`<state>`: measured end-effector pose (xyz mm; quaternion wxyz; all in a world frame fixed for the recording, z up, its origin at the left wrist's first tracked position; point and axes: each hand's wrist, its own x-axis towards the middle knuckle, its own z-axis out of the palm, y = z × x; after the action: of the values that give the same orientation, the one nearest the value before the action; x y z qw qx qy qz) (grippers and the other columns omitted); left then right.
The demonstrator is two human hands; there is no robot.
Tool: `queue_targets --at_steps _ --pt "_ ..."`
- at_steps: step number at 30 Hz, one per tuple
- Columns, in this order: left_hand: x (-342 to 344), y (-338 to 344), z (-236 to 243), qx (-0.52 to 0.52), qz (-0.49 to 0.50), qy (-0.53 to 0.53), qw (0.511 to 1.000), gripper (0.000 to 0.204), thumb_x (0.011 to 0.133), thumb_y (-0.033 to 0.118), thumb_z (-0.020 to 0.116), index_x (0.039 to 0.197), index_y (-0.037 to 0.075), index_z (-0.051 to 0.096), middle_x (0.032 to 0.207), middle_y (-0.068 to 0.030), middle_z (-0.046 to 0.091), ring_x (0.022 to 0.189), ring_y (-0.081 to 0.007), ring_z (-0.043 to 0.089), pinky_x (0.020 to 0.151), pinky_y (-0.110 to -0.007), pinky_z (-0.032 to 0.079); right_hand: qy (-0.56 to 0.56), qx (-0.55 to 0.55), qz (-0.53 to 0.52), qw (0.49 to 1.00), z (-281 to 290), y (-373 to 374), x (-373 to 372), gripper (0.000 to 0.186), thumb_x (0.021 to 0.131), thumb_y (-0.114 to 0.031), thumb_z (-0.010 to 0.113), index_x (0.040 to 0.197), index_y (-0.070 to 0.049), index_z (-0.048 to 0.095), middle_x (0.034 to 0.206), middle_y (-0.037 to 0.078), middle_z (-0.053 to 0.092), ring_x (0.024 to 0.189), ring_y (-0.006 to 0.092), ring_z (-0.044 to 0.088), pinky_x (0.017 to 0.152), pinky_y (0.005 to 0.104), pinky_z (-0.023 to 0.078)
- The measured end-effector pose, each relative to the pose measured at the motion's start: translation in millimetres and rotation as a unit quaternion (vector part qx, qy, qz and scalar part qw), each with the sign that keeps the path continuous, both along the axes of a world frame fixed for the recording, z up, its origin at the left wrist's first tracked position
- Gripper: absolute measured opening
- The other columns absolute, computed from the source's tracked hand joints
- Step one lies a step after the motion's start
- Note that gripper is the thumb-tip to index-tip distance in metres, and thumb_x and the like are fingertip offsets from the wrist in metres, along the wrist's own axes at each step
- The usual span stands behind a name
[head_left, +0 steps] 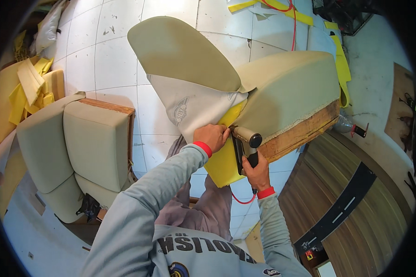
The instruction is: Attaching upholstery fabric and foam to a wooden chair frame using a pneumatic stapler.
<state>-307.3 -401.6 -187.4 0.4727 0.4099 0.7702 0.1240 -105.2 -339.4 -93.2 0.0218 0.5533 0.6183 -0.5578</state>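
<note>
An upholstered seat piece (292, 85) in beige-green covering lies across the middle, with a bare wooden edge (300, 131) along its lower right side and yellow foam (222, 164) exposed. A loose cover flap (182, 51) folds up at its upper left, showing a pale printed backing (189, 104). My left hand (210, 138) has its fingers curled on the fabric edge over the foam, beside the nose of a staple gun (247, 138). My right hand (255, 171) grips that gun's black handle, from which a red hose hangs.
Beige cushioned seats (92, 147) stand at left, behind them yellow foam offcuts (27, 92). More yellow scraps (342, 74) and a red hose (293, 32) lie along the top and right. A brown wood-grain panel (319, 189) with a black strip is at lower right.
</note>
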Motion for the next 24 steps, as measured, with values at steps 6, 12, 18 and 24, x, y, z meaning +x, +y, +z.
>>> queue_targets --at_steps 6,12,18,24 --pt "-1.9 -0.1 -1.5 0.012 0.018 -0.004 1.0 0.028 0.102 0.038 0.061 0.098 0.018 0.08 0.083 -0.0169 0.077 0.079 -0.0411 0.075 0.074 -0.054 0.06 -0.036 0.11 0.133 0.984 3.8 8.9 -14.6 0.031 0.091 -0.008 0.072 0.12 -0.002 0.065 0.072 0.018 0.064 0.061 0.0346 0.065 0.063 0.0447 0.053" --pt "0.5 1.5 -8.9 0.004 0.001 0.02 1.0 0.029 0.1 0.039 0.064 0.092 0.016 0.081 0.084 -0.0179 0.077 0.079 -0.0407 0.076 0.073 -0.053 0.061 -0.106 0.037 0.111 0.987 13.9 15.0 -31.9 0.035 0.087 -0.014 0.071 0.12 -0.004 0.066 0.086 0.029 0.07 0.084 0.0504 0.07 0.073 0.0521 0.055" --pt "10.3 0.2 -8.0 -0.038 0.031 0.058 0.997 0.026 0.096 0.039 0.071 0.094 0.017 0.083 0.084 -0.0188 0.077 0.082 -0.0413 0.076 0.074 -0.052 0.062 -0.065 0.055 0.037 0.996 7.1 -8.9 -29.2 0.031 0.089 -0.018 0.069 0.112 0.002 0.064 0.078 0.025 0.067 0.073 0.0445 0.068 0.068 0.05 0.053" --pt "8.0 -4.0 -15.7 -0.023 0.001 0.053 0.998 0.029 0.098 0.04 0.069 0.094 0.015 0.084 0.088 -0.0197 0.078 0.086 -0.0416 0.077 0.078 -0.053 0.062 -0.058 0.117 0.049 0.99 -3.9 -24.2 -20.0 0.039 0.089 -0.023 0.072 0.12 -0.001 0.066 0.083 0.029 0.07 0.08 0.0508 0.071 0.073 0.0527 0.056"
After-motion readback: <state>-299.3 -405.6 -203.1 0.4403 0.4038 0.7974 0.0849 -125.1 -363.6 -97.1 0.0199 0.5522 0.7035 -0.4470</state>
